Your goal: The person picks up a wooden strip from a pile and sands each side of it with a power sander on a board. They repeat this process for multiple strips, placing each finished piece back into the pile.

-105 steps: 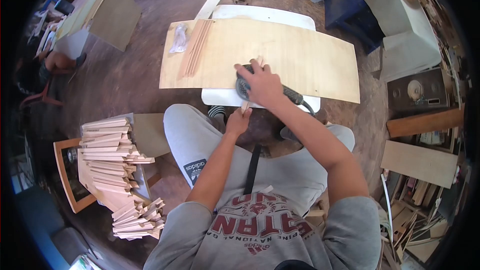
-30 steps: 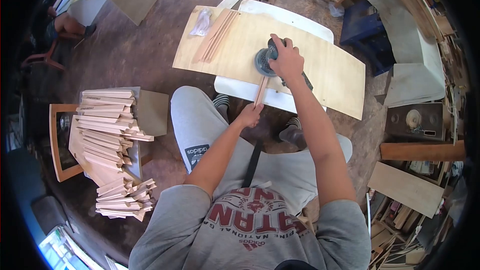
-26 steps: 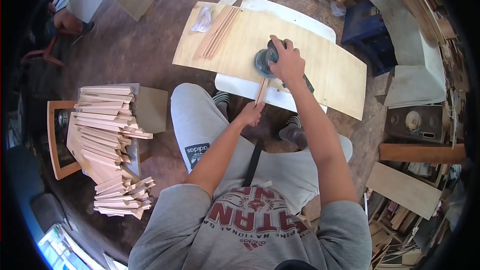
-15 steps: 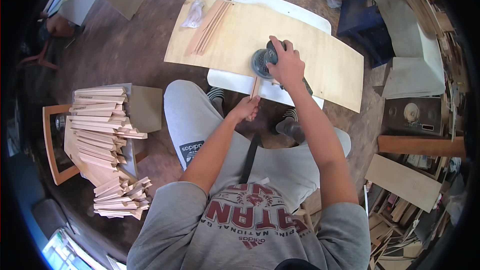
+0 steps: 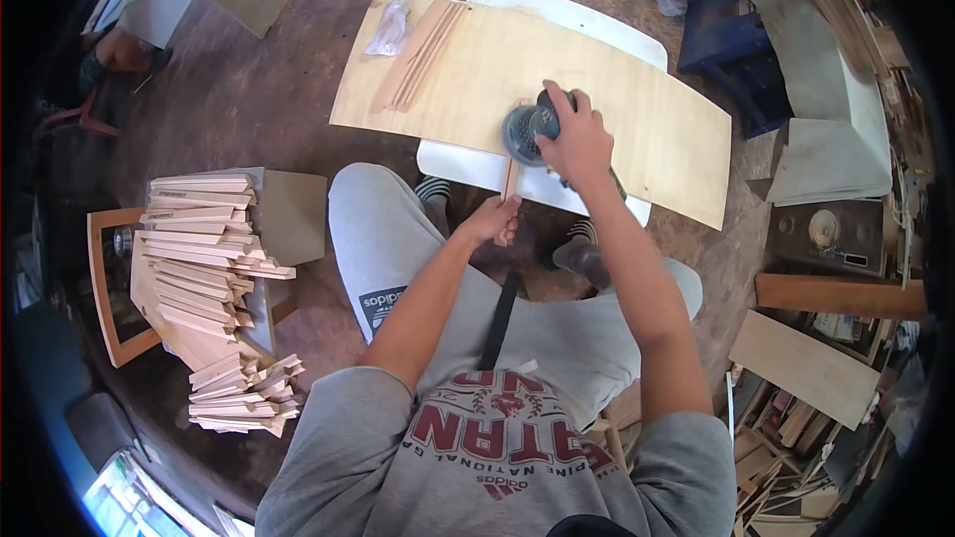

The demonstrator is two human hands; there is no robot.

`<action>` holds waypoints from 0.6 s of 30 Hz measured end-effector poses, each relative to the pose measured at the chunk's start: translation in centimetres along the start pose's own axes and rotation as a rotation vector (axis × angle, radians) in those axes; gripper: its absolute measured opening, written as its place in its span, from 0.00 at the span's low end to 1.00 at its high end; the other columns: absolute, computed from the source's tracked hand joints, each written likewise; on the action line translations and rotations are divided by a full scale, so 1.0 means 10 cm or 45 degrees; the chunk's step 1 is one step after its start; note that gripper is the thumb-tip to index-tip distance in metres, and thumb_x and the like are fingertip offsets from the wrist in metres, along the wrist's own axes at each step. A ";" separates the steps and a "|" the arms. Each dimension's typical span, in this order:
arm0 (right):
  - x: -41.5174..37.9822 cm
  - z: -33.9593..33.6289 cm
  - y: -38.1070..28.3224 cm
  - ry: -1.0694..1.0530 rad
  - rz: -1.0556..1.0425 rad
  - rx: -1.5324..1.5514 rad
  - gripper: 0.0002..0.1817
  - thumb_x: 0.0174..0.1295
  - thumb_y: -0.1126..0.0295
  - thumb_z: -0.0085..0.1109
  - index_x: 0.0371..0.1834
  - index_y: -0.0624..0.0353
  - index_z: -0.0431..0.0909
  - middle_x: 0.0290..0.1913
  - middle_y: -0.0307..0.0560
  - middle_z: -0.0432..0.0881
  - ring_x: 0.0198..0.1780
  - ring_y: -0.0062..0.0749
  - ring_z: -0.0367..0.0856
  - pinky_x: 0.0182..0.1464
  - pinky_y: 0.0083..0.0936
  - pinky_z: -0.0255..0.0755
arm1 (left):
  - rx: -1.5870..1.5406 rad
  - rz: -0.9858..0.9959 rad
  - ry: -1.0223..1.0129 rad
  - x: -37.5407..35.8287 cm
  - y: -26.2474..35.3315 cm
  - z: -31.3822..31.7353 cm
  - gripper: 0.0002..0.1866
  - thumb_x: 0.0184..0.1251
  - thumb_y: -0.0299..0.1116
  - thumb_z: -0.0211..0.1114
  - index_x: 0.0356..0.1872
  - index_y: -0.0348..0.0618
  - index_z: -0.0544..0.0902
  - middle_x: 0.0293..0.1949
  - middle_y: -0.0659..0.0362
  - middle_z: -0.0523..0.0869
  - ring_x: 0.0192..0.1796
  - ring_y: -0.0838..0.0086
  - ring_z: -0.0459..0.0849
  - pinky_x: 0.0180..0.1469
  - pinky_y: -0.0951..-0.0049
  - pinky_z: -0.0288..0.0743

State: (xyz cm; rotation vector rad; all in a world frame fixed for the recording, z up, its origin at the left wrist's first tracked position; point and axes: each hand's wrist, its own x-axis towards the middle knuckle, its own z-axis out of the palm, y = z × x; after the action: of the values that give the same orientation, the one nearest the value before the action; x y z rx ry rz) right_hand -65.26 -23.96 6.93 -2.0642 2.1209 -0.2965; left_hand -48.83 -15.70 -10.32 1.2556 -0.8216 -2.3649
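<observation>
My right hand (image 5: 579,142) is wrapped around the top of a dark teal orbital sander (image 5: 521,131). The sander's round pad end sits over the near edge of a plywood board (image 5: 637,104). My left hand (image 5: 491,220) is closed on the near end of a narrow wooden strip (image 5: 510,179). That strip runs forward from my fingers, and its far end is hidden under the sander. Farther left on the plywood lie several similar strips (image 5: 423,60) side by side, with a clear plastic bag (image 5: 391,28) next to them.
A white table (image 5: 443,161) supports the plywood. To my left, stacks of cut wooden strips (image 5: 199,259) lie beside a wooden frame (image 5: 99,288). A blue stool (image 5: 731,50), a speaker box (image 5: 826,231) and wood scraps (image 5: 786,467) stand right. Another person's leg (image 5: 124,52) shows far left.
The whole view has shifted slightly. My right hand keeps the sander at the near edge of the board, and my left hand still grips the strip, its fingers slightly turned.
</observation>
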 end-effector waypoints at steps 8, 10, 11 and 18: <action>0.72 0.01 0.16 -0.014 0.058 -0.084 0.49 0.49 0.59 0.77 0.78 0.25 0.65 0.71 0.51 0.75 0.59 0.55 0.85 0.54 0.48 0.84 | 0.090 0.045 -0.059 0.02 0.01 -0.07 0.24 0.83 0.55 0.56 0.35 0.43 0.74 0.23 0.61 0.78 0.24 0.74 0.79 0.30 0.69 0.78; 0.78 -0.01 0.14 -0.018 0.056 -0.084 0.48 0.49 0.59 0.76 0.78 0.26 0.65 0.71 0.51 0.74 0.59 0.55 0.85 0.54 0.48 0.84 | 0.108 0.068 -0.060 0.05 -0.02 -0.08 0.24 0.83 0.55 0.56 0.35 0.43 0.74 0.23 0.61 0.78 0.24 0.74 0.79 0.30 0.69 0.77; 0.79 -0.01 0.13 -0.022 0.056 -0.083 0.48 0.49 0.58 0.76 0.78 0.26 0.65 0.71 0.51 0.74 0.59 0.55 0.85 0.54 0.47 0.84 | 0.113 0.072 -0.056 0.05 -0.03 -0.09 0.24 0.83 0.54 0.56 0.35 0.43 0.74 0.23 0.61 0.78 0.24 0.74 0.79 0.30 0.70 0.77; 0.85 0.00 0.11 -0.062 0.046 -0.068 0.48 0.49 0.59 0.76 0.77 0.25 0.66 0.71 0.50 0.75 0.58 0.56 0.85 0.54 0.48 0.84 | 0.066 0.069 -0.062 0.10 -0.10 -0.11 0.25 0.83 0.54 0.56 0.33 0.41 0.74 0.23 0.60 0.78 0.22 0.73 0.79 0.28 0.70 0.76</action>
State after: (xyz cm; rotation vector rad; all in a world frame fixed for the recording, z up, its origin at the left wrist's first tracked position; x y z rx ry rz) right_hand -66.61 -32.39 6.78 -2.0376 2.1575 -0.1849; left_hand -48.45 -15.85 -12.07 1.1845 -0.9254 -2.3539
